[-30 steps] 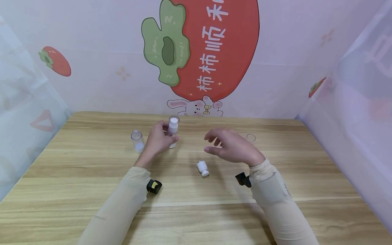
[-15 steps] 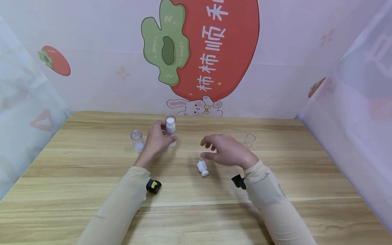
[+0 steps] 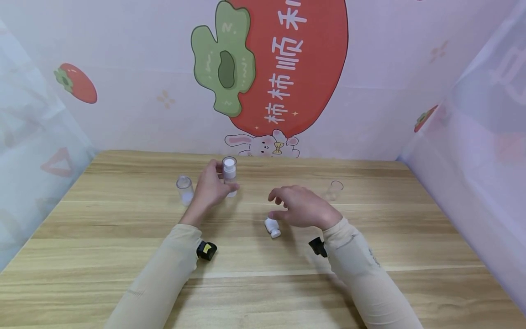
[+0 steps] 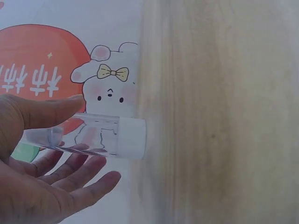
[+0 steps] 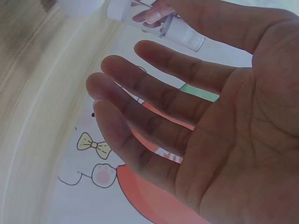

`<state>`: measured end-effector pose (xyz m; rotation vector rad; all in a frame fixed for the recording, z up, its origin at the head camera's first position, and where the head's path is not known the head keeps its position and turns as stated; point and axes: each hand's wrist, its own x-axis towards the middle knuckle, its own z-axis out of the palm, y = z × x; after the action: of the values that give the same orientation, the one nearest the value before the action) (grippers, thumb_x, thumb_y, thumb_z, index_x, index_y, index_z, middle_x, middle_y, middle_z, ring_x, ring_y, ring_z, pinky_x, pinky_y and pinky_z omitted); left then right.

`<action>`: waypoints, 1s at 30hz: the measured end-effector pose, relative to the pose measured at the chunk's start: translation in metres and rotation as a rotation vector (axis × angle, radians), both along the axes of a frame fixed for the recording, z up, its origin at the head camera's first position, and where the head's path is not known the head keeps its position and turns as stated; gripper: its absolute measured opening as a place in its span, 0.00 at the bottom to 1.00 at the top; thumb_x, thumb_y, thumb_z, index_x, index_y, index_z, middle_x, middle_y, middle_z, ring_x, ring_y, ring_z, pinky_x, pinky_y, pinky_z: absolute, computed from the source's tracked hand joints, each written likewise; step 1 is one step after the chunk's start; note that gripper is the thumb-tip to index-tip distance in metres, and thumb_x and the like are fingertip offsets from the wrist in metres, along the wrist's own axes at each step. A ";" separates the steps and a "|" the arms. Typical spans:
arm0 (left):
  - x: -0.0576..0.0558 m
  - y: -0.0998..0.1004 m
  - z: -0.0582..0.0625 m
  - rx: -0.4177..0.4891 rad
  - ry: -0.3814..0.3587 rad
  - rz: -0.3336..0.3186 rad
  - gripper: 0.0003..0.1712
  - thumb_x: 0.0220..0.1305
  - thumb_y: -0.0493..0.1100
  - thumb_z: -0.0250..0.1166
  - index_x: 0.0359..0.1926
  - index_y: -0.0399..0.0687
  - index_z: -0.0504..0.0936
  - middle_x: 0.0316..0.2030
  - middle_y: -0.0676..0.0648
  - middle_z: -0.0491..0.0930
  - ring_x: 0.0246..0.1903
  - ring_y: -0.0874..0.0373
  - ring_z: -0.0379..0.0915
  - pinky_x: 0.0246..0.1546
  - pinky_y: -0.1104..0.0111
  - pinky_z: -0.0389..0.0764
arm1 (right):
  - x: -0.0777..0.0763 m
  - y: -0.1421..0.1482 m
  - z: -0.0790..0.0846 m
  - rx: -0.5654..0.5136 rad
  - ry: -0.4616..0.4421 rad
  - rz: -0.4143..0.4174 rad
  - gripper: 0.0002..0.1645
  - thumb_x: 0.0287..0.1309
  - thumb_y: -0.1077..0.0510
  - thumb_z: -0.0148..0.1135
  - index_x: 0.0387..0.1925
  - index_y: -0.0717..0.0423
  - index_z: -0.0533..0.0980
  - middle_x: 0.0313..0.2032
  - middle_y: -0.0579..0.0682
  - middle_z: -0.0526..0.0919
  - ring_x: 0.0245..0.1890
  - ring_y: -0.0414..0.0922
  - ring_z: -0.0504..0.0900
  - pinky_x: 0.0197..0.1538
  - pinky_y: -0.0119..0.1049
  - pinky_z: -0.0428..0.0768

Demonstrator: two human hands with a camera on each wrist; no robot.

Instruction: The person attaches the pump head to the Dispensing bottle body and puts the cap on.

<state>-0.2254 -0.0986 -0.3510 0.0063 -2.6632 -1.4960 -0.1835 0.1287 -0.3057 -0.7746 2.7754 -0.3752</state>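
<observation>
My left hand (image 3: 222, 183) holds a small clear bottle (image 3: 229, 175) with a white end upright on the wooden table (image 3: 123, 256), near the back middle. In the left wrist view the thumb lies over the bottle (image 4: 100, 137) and the fingers (image 4: 88, 165) are under it. My right hand (image 3: 277, 206) hovers open, fingers spread, just above a small white pump head (image 3: 272, 227) lying on its side. The right wrist view shows the open palm and spread fingers (image 5: 140, 98), with nothing in them.
A clear cap with a white bottom (image 3: 184, 189) stands left of the left hand. A second clear cap (image 3: 335, 189) stands right of the right hand. Printed fabric walls (image 3: 472, 137) close in the table on three sides.
My right hand has dropped and drawn left and nearer, ending just over the white pump head. The left hand and its bottle have barely moved.
</observation>
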 end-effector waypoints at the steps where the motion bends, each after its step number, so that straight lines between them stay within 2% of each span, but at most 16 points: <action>1: 0.000 0.000 0.001 -0.008 0.006 -0.001 0.39 0.47 0.37 0.73 0.58 0.36 0.63 0.52 0.38 0.69 0.54 0.43 0.68 0.55 0.54 0.69 | 0.000 0.000 0.000 0.003 -0.002 -0.002 0.24 0.54 0.47 0.65 0.51 0.51 0.76 0.43 0.48 0.81 0.42 0.42 0.76 0.45 0.39 0.74; 9: 0.004 -0.003 0.014 -0.059 0.064 -0.025 0.41 0.46 0.37 0.74 0.60 0.37 0.62 0.53 0.38 0.70 0.55 0.42 0.67 0.55 0.54 0.68 | 0.000 -0.003 -0.004 0.023 -0.041 -0.021 0.26 0.55 0.46 0.65 0.53 0.52 0.75 0.45 0.49 0.81 0.42 0.43 0.77 0.44 0.39 0.75; 20: 0.017 -0.011 0.041 -0.141 0.091 -0.086 0.44 0.47 0.38 0.73 0.63 0.35 0.60 0.54 0.36 0.68 0.57 0.41 0.64 0.54 0.51 0.69 | -0.001 -0.004 -0.010 0.050 -0.064 -0.031 0.27 0.55 0.44 0.63 0.53 0.53 0.74 0.45 0.50 0.81 0.44 0.45 0.77 0.46 0.41 0.75; 26: 0.024 -0.021 0.055 -0.220 0.097 -0.073 0.43 0.48 0.41 0.72 0.63 0.37 0.61 0.56 0.36 0.68 0.55 0.41 0.64 0.53 0.49 0.68 | -0.001 -0.006 -0.011 0.076 -0.088 -0.055 0.27 0.55 0.43 0.64 0.53 0.53 0.74 0.44 0.50 0.80 0.42 0.44 0.77 0.45 0.41 0.75; 30: 0.028 -0.030 0.063 -0.278 0.078 -0.052 0.43 0.49 0.41 0.71 0.63 0.36 0.61 0.57 0.35 0.66 0.54 0.39 0.64 0.53 0.48 0.67 | -0.001 -0.008 -0.012 0.100 -0.104 -0.058 0.30 0.53 0.41 0.64 0.53 0.54 0.74 0.38 0.47 0.80 0.37 0.43 0.76 0.43 0.40 0.75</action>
<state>-0.1971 -0.1288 -0.2885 -0.1378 -2.8010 -1.1013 -0.1840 0.1207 -0.3174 -0.6340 2.7007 -0.2770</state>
